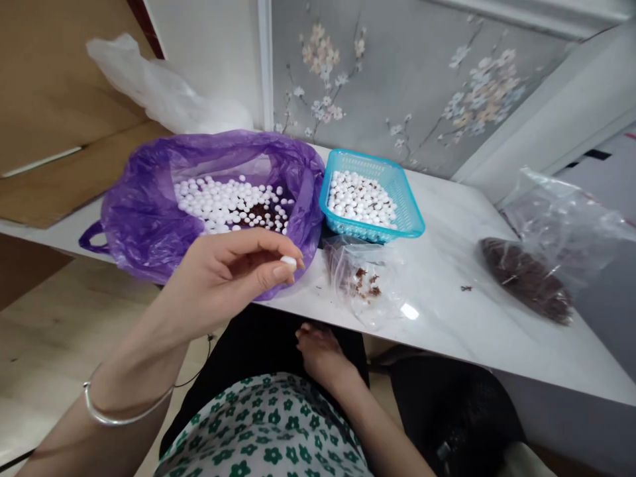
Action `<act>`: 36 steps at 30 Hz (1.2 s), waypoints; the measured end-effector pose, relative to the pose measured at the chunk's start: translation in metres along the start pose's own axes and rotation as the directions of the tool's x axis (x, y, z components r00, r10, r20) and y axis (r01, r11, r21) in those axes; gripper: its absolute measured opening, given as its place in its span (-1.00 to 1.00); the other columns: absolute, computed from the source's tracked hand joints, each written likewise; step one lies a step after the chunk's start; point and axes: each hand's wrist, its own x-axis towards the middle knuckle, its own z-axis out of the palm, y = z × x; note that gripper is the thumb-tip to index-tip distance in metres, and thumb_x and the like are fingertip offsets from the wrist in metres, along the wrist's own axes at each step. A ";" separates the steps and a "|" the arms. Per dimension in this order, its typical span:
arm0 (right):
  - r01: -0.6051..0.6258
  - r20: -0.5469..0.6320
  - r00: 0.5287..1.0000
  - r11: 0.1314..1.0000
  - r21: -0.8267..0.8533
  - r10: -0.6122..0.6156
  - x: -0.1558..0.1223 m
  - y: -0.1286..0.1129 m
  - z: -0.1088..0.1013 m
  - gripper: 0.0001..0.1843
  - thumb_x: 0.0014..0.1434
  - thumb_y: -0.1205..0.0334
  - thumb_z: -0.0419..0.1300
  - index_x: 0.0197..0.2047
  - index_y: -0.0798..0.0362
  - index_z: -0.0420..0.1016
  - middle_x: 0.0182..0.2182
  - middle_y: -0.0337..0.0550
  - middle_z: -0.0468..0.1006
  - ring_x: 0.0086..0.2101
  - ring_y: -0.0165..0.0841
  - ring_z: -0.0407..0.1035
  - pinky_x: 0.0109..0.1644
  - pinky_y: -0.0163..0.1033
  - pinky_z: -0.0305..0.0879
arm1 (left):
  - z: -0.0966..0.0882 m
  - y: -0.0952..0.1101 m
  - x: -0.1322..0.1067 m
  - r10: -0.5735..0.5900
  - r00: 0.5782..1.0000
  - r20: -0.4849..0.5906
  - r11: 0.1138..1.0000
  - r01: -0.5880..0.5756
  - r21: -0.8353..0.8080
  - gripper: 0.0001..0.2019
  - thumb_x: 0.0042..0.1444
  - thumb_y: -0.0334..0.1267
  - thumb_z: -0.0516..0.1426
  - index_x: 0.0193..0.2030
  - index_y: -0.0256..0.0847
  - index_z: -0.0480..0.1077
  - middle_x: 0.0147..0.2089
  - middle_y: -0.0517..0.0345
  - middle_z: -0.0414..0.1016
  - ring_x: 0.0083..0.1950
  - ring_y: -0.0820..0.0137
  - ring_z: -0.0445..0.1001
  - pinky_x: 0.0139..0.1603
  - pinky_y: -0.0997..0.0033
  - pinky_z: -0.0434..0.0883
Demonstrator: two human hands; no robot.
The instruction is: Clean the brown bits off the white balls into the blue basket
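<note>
Between thumb and forefinger of my left hand [243, 268] is pinched a small white round piece [289, 262], held up in front of a purple plastic bag [144, 189]. Many similar white pieces [213, 202] lie inside the open bag, with dark reddish-brown shreds [261, 215] among them. To the right, a blue plastic basket [410, 209] holds more white pieces [360, 199] with brown bits between them. My right hand [320, 351] rests low over my lap by the table edge, fingers curled; whatever they may hold is hidden.
In front of the basket lies a clear bag [365, 285] with a few brown and white bits. Another clear bag of brown material [527, 278] sits on the white table [442, 265] at right. Cardboard [59, 99] and a whitish plastic bag [169, 93] stand behind left.
</note>
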 end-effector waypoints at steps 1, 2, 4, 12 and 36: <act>-0.002 0.055 0.998 0.999 -0.034 0.004 0.020 0.004 0.015 -0.70 0.30 0.21 0.19 0.07 0.10 0.41 0.01 -0.06 0.48 -0.09 -0.22 0.45 -0.04 0.00 0.42 | 0.001 0.000 -0.001 0.005 1.000 0.013 1.000 -0.005 -0.008 -0.93 0.02 -0.24 0.27 -0.34 -0.10 0.60 -0.37 0.15 0.63 -0.38 0.36 0.53 -0.40 0.52 0.46; 0.004 0.100 0.995 0.998 -0.064 0.002 0.037 0.009 0.028 -0.67 0.30 0.18 0.18 0.10 0.09 0.39 0.03 -0.04 0.46 -0.08 -0.21 0.44 -0.05 0.00 0.43 | 0.001 0.000 -0.001 0.006 0.999 0.032 1.000 -0.006 -0.014 -0.93 0.01 -0.24 0.27 -0.34 -0.11 0.60 -0.37 0.14 0.63 -0.38 0.35 0.53 -0.40 0.52 0.46; 0.017 0.170 0.985 0.994 -0.107 0.001 0.060 0.016 0.048 -0.67 0.30 0.18 0.18 0.11 0.08 0.38 0.04 -0.05 0.45 -0.08 -0.21 0.44 -0.05 0.00 0.43 | 0.000 -0.002 -0.003 -0.013 0.998 0.068 1.000 0.014 -0.022 -0.91 0.01 -0.24 0.27 -0.33 -0.12 0.61 -0.39 0.12 0.62 -0.38 0.34 0.52 -0.40 0.51 0.46; -0.098 0.202 0.972 0.986 -0.133 0.124 0.068 0.020 0.073 -0.67 0.31 0.20 0.17 0.11 0.08 0.38 0.04 -0.05 0.46 -0.08 -0.21 0.44 -0.06 0.00 0.43 | -0.005 -0.009 -0.006 -0.088 0.994 0.063 0.989 0.094 -0.116 -0.94 0.00 -0.30 0.28 -0.36 -0.14 0.61 -0.38 0.15 0.61 -0.37 0.39 0.50 -0.35 0.56 0.43; 0.391 -0.474 0.878 0.478 0.787 0.063 -0.099 0.015 -0.095 -0.80 0.28 0.18 0.17 -0.31 0.03 0.57 -0.19 -0.08 0.48 -0.47 -0.48 0.44 -0.31 -0.31 0.45 | 0.054 -0.020 -0.004 -0.299 0.884 0.360 0.465 0.465 -0.753 -0.88 -0.01 -0.32 0.35 -0.28 -0.20 0.62 -0.38 0.20 0.62 -0.36 0.58 0.54 -0.27 0.75 0.49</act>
